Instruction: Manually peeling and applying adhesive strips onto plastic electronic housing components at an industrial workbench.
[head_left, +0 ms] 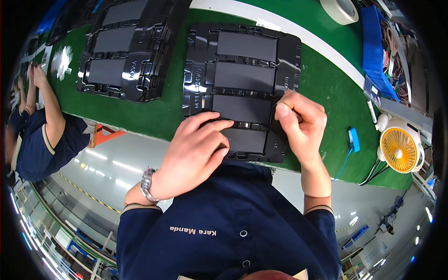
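Observation:
A black moulded tray (pixel 291 60) lies on the green table in front of me, with several dark rectangular panels set in a row of pockets. My left hand (pixel 196 149), a metal watch on its wrist, lies over the nearest dark panel (pixel 245 140), fingertips curled on its far edge. My right hand (pixel 301 123) grips at the right end of that same panel, by the tray's rim, thumb raised. Its fingertips are hidden under the hand. The other panels (pixel 245 77) lie flat and untouched farther back.
A stack of similar black trays (pixel 121 60) with panels sits at the back left. Farther right are a tape roll (pixel 340 9), a blue bin (pixel 375 51) of cables, a blue cord clip (pixel 353 139) and a small yellow fan (pixel 399 149). Another person (pixel 42 135) works at the left.

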The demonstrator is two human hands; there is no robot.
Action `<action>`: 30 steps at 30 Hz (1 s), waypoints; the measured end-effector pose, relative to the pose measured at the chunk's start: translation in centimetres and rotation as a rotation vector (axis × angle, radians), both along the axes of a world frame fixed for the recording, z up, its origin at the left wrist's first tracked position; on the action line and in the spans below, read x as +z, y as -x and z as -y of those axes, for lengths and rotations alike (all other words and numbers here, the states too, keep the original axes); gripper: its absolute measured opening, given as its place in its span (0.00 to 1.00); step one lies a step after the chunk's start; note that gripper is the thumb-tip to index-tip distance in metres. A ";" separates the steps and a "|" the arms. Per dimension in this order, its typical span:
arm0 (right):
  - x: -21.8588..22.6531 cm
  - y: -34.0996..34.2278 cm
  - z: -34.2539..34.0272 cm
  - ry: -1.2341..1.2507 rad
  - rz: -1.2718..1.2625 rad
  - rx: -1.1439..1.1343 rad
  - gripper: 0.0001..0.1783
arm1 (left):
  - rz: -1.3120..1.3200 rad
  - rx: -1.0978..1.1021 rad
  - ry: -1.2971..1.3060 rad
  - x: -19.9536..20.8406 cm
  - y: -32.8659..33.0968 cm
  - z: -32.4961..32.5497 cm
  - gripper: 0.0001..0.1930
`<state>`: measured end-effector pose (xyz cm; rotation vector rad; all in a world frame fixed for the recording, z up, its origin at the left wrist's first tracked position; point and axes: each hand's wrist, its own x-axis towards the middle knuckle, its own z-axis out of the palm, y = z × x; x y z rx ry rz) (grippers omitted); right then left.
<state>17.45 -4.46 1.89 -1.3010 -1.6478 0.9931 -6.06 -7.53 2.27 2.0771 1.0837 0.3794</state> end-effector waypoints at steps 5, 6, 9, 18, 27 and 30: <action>-0.6 -0.2 -0.3 0.086 -0.047 -0.037 0.09 | -0.175 -0.081 -0.224 -1.1 -0.9 2.2 0.04; -0.7 -0.2 -0.4 0.097 -0.063 -0.042 0.09 | -0.178 -0.072 -0.241 -1.4 -1.1 2.4 0.05; -1.0 -0.9 -0.8 0.115 -0.055 0.020 0.10 | -0.169 -0.047 -0.284 -1.9 -1.8 2.7 0.06; -0.3 -1.6 -1.2 0.098 0.022 0.506 0.06 | 0.188 0.037 -0.063 -2.0 -0.8 1.0 0.07; -0.7 -0.5 -0.4 0.092 0.113 0.491 0.07 | 0.437 0.271 0.052 -1.7 -0.5 -1.6 0.06; 0.4 -0.5 -0.5 0.110 -0.026 0.311 0.06 | 0.743 0.404 0.250 -1.8 -0.9 -1.8 0.05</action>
